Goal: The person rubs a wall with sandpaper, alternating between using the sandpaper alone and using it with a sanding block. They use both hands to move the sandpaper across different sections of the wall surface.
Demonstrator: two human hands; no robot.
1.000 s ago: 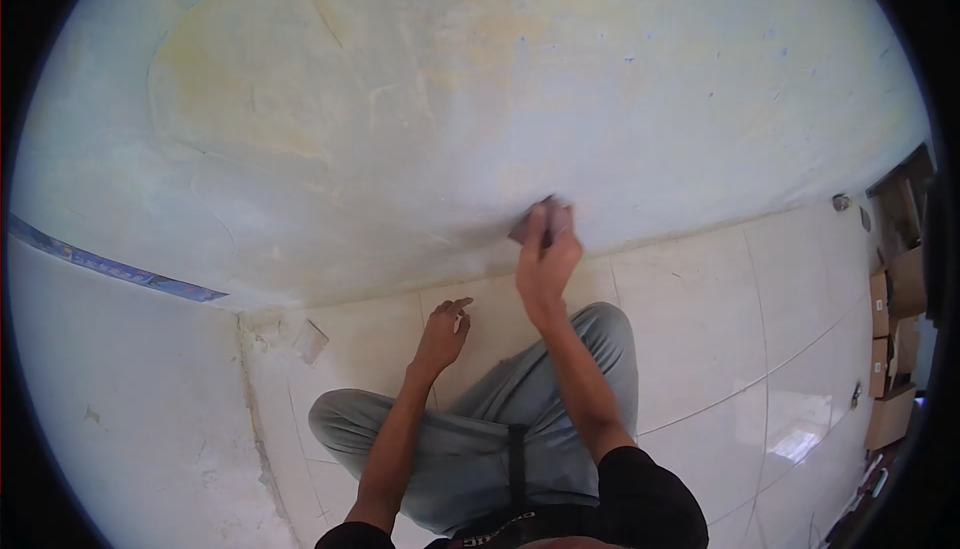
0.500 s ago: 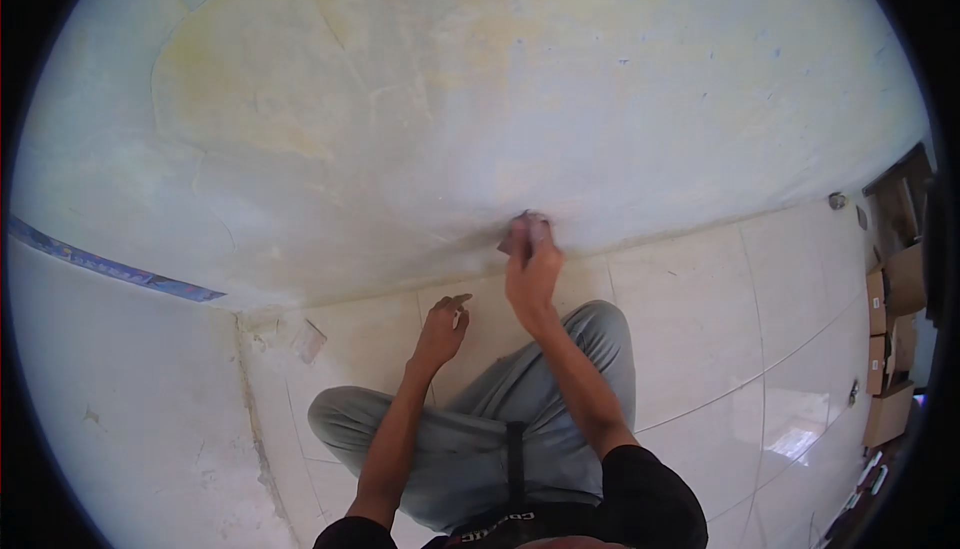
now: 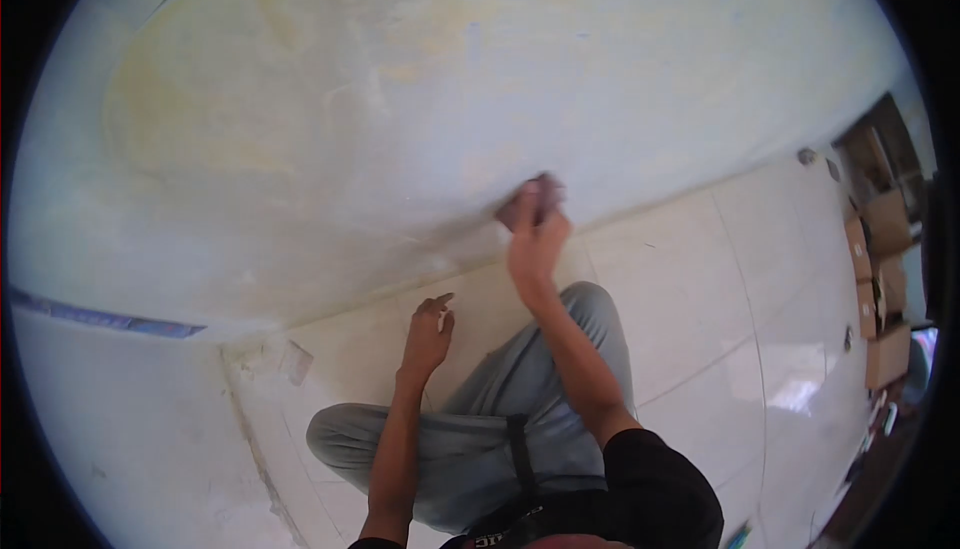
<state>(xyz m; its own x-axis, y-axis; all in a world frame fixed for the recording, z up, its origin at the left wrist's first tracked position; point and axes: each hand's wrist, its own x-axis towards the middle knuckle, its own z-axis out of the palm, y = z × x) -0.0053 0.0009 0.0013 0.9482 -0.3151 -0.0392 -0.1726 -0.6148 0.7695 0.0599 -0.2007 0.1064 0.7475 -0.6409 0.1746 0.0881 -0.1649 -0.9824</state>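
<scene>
My right hand is closed around a dark reddish-brown piece of sandpaper, slightly blurred by motion. It holds the sandpaper against the lower part of a pale, patchy wall, just above where wall meets floor. Lower and to the left, my left hand hangs over the floor near the wall's foot, fingers loosely extended and nothing in them. My crossed legs in grey trousers lie below both hands.
Glossy cream tiles make up the floor. A small flat square piece lies near the left corner. On the side wall runs a blue printed strip. Cardboard boxes stand at the far right.
My right hand has moved a little up the wall with the sandpaper, and more of the sheet shows. The whole view has shifted slightly. My left hand keeps its loose pose.
</scene>
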